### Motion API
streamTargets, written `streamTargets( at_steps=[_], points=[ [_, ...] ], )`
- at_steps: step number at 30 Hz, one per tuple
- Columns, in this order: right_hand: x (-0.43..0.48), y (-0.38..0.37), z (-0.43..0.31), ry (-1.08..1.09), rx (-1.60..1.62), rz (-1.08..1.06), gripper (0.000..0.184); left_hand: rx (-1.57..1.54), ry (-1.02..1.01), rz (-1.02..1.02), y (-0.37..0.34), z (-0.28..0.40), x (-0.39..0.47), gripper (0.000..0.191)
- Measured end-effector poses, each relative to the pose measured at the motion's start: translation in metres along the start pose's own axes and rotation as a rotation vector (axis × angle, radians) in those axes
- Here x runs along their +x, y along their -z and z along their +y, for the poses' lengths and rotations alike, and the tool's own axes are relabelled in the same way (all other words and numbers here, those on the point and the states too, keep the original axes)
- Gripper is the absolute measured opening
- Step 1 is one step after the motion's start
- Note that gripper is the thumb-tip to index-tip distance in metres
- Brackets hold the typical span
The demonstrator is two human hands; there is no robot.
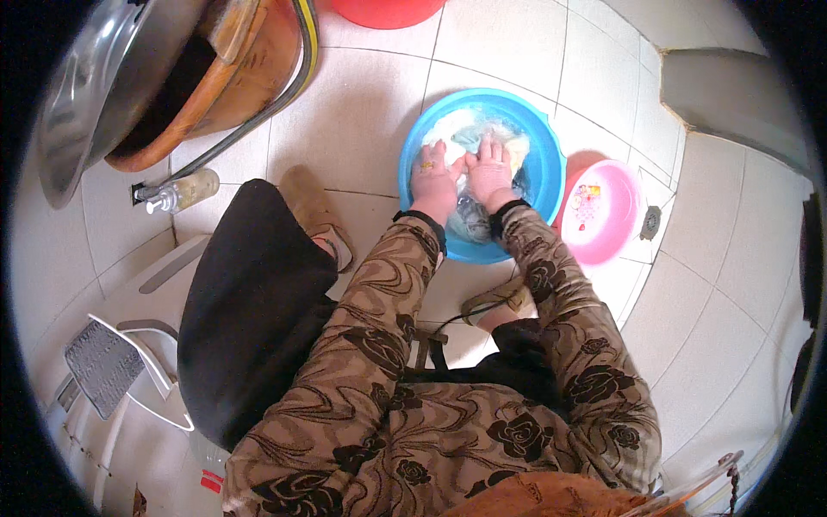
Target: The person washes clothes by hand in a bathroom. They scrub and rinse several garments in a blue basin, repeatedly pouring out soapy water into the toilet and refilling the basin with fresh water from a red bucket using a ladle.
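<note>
A blue plastic basin [551, 187] stands on the tiled floor before me, with wet cloth [473, 220] in water inside it. Part of the cloth is white and part looks grey or pale green. My left hand [434, 181], with a ring on one finger, lies palm down on the cloth at the basin's left. Beside it my right hand [490, 169] presses on the cloth, fingers spread a little. The two hands are close together at the thumbs. Whether the fingers grip any cloth underneath is hidden.
A pink basin [625, 213] is right of the blue one, near a floor drain [651, 222]. A red container [387, 14] stands beyond. At left are a wooden tub [258, 77], a metal basin [97, 84], a hose [284, 97], a pump bottle [187, 192] and a brush-like pad [106, 368].
</note>
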State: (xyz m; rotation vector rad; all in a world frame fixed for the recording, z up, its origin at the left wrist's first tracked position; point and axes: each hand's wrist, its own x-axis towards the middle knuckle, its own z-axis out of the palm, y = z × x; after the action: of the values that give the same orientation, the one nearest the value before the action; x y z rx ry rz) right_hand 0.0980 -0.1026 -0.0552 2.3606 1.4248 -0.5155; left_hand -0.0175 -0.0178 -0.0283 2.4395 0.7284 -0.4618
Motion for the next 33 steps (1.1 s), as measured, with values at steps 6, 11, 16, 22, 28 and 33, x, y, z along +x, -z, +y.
streamTargets(
  at_steps=[6, 11, 16, 22, 28, 33],
  points=[
    [0.007, 0.027, 0.014, -0.066, 0.437, 0.279, 0.041, -0.097, 0.276, -0.197, 0.008, 0.026, -0.003, 0.047],
    [-0.05, 0.078, -0.005, -0.401, 1.8, 0.252, 0.031, -1.398, 0.368, 0.25, 0.014, 0.022, 0.007, 0.062],
    [-0.104, 0.101, -0.041, -0.257, 1.585, 0.29, 0.019, -2.253, 0.435, -0.187, 0.013, 0.034, 0.004, 0.067],
    [-0.057, 0.08, -0.002, -0.24, 0.994, 0.547, 0.032, -2.274, 0.561, -0.098, 0.015, 0.058, -0.003, 0.037],
    [0.002, 0.042, 0.023, -0.312, 0.892, 0.599, 0.047, -0.982, 0.096, 0.303, 0.011, -0.003, 0.022, 0.047],
    [-0.012, -0.005, 0.003, 0.016, 0.196, 0.272, 0.058, -0.424, 0.119, -0.071, -0.025, -0.01, 0.014, 0.065]
  ],
)
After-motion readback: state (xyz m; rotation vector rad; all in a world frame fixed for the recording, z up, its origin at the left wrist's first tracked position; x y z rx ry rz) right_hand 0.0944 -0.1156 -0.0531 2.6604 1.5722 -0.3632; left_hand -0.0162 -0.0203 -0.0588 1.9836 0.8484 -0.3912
